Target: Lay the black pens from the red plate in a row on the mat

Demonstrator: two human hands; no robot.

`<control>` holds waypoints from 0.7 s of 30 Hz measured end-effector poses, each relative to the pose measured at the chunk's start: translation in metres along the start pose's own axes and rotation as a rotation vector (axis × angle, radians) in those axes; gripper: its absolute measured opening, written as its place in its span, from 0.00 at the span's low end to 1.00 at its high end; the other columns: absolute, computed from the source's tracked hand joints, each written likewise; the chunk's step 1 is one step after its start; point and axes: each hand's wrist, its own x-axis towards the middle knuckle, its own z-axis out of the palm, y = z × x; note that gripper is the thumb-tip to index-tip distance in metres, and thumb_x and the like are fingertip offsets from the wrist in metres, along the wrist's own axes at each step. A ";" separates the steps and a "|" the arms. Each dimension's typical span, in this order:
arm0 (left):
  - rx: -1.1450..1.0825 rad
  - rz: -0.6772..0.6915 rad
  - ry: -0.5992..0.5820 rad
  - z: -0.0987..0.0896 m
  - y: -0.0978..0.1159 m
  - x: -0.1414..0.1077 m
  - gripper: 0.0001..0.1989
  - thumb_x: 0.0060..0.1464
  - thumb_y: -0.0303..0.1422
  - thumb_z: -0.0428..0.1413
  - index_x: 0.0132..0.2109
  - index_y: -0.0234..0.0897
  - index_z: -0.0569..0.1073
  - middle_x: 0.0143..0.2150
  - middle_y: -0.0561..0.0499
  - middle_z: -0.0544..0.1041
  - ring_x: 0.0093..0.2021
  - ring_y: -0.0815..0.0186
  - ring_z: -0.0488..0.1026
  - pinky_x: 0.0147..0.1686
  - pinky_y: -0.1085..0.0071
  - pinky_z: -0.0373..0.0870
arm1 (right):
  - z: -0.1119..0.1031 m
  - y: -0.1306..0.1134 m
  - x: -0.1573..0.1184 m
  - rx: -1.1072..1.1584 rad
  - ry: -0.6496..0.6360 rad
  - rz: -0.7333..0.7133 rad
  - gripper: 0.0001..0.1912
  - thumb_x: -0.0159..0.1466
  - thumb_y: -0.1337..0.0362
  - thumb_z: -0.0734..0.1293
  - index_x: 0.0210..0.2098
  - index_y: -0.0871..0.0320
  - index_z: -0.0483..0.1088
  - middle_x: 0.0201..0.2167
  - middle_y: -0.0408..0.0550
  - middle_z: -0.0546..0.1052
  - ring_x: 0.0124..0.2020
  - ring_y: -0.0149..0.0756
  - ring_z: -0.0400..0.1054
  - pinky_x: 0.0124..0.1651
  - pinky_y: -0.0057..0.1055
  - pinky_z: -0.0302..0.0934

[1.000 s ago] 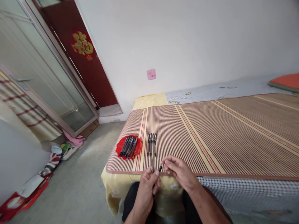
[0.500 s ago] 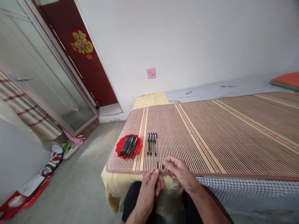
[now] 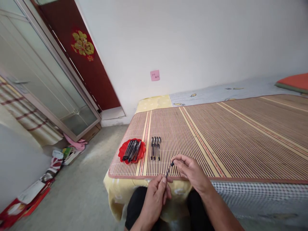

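My left hand (image 3: 157, 192), low in front of my lap, pinches a thin dark pen (image 3: 167, 171) that slants up and to the right. The fingers of my right hand (image 3: 189, 170) are closed on a small black pen cap (image 3: 172, 163). The cap is at the pen's upper end; whether it is seated there I cannot tell. Beyond my hands, several capped pens (image 3: 156, 148) lie side by side on the striped mat (image 3: 192, 141). To their left, a red scalloped dish (image 3: 122, 150) holds a pile of similar black pens (image 3: 132, 150).
The mat covers a bed beside a white wall with a pink note (image 3: 155, 75). An orange cushion (image 3: 293, 82) lies at the far right. Left of the bed are the floor, a glass door (image 3: 55, 80) and several items along the wall, including a pink cloth (image 3: 75, 143).
My right hand has moved slightly up and right with the cap. The pen in my left hand has tilted rightward, and its upper end now meets the cap.
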 end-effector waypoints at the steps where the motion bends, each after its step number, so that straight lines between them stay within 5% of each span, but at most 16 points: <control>1: 0.007 -0.001 0.002 0.000 0.000 -0.001 0.25 0.62 0.55 0.50 0.38 0.35 0.71 0.22 0.56 0.69 0.16 0.75 0.54 0.18 0.75 0.47 | -0.001 0.000 -0.001 -0.032 -0.008 -0.009 0.21 0.62 0.46 0.71 0.40 0.59 0.75 0.16 0.32 0.53 0.17 0.24 0.44 0.18 0.24 0.41; 21: 0.016 -0.025 -0.003 0.003 0.004 -0.003 0.24 0.61 0.55 0.52 0.39 0.35 0.71 0.21 0.56 0.68 0.17 0.73 0.54 0.18 0.75 0.47 | -0.006 -0.010 -0.002 -0.066 -0.039 -0.043 0.19 0.63 0.49 0.70 0.41 0.59 0.74 0.17 0.33 0.56 0.17 0.24 0.46 0.19 0.24 0.42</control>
